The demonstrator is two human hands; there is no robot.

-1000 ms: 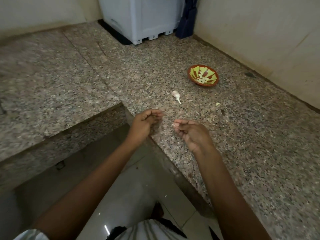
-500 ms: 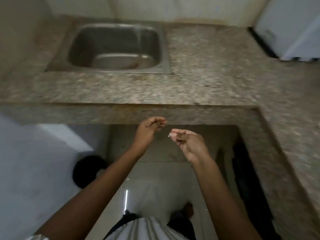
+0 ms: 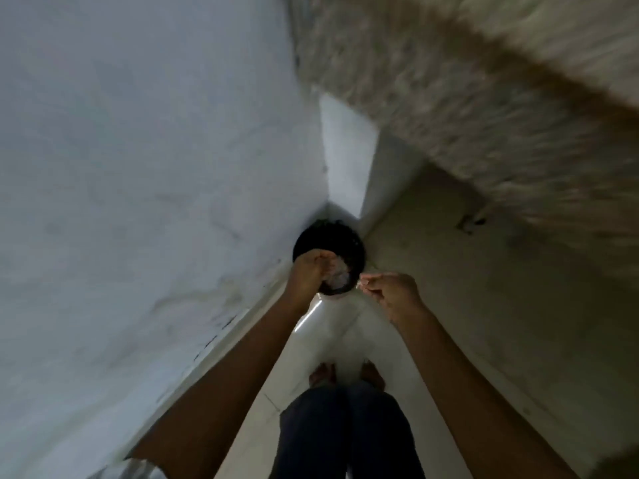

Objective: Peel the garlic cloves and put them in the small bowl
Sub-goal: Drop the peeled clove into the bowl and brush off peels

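Observation:
My left hand hangs over a round black bin on the floor in the corner. Its fingers are bunched and point down, with pale garlic peel scraps at their tips, over the bin's mouth. Just right of the bin's rim, my right hand pinches a small pale piece of garlic between thumb and fingertips. The small bowl and the loose garlic cloves are out of view.
A grey wall fills the left side. The speckled stone counter runs overhead at the upper right, blurred by motion. Below are the pale tiled floor, my legs and bare feet.
The view has swung left from the counter with the bowl, past the sink, down to the floor corner. Both hands came along and now hover at the black bin.

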